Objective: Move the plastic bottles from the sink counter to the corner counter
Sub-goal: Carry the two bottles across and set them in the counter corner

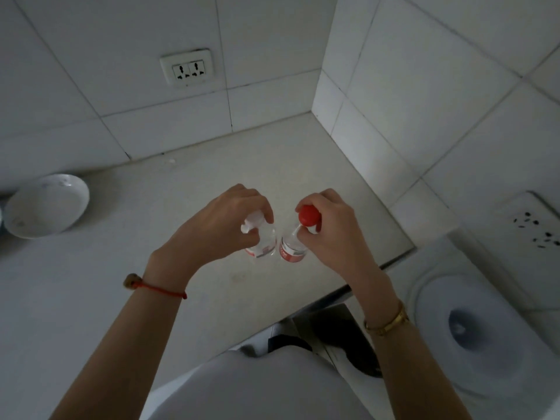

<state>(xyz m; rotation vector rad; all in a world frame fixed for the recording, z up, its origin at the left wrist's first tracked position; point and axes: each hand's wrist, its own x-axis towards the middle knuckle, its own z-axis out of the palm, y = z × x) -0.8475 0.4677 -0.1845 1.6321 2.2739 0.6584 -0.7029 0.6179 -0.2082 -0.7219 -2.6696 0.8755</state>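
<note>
Two clear plastic bottles stand side by side on the pale corner counter (230, 165). The white-capped bottle (263, 242) is on the left, and my left hand (218, 225) grips it around the neck and cap. The red-capped bottle (292, 247), with a red label, stands just to its right; my right hand (328, 228) holds it at the neck under the cap. Both bottles look upright, and their bases appear to rest on the counter surface. My fingers hide most of the white cap.
A white bowl (45, 206) lies on the counter at far left. A wall socket (187, 69) sits above on the tiled wall. The counter edge runs close on the right, with a white water dispenser (472, 325) below it.
</note>
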